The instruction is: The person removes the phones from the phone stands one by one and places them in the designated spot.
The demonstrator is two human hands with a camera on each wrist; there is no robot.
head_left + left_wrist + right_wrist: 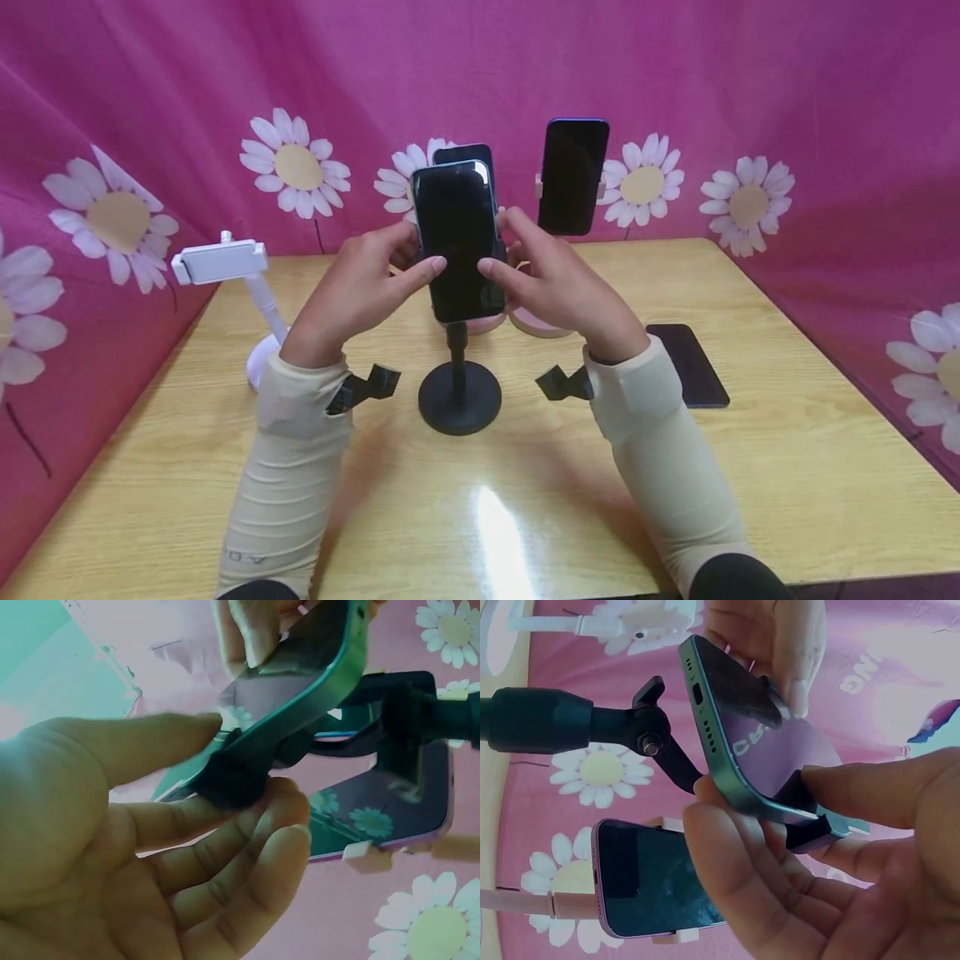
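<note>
A smartphone (459,225) with a dark screen and a pale green frame stands nearly upright in the black clamp (821,834) of a black phone stand (459,408). My left hand (360,279) grips the phone's left side, thumb on the front and fingers behind. On the opposite side, my right hand (558,271) holds it likewise. The left wrist view has my left fingers around a black clamp arm (236,776) at the phone's edge. In the right wrist view, the right thumb touches the clamp's front lip.
A white phone stand (225,262) is at the left. Behind, a pink-based stand bears a phone (575,175), and another phone (465,152) is partly hidden by the held one. A dark phone (690,367) lies flat on the wooden table (787,483), beside my right forearm.
</note>
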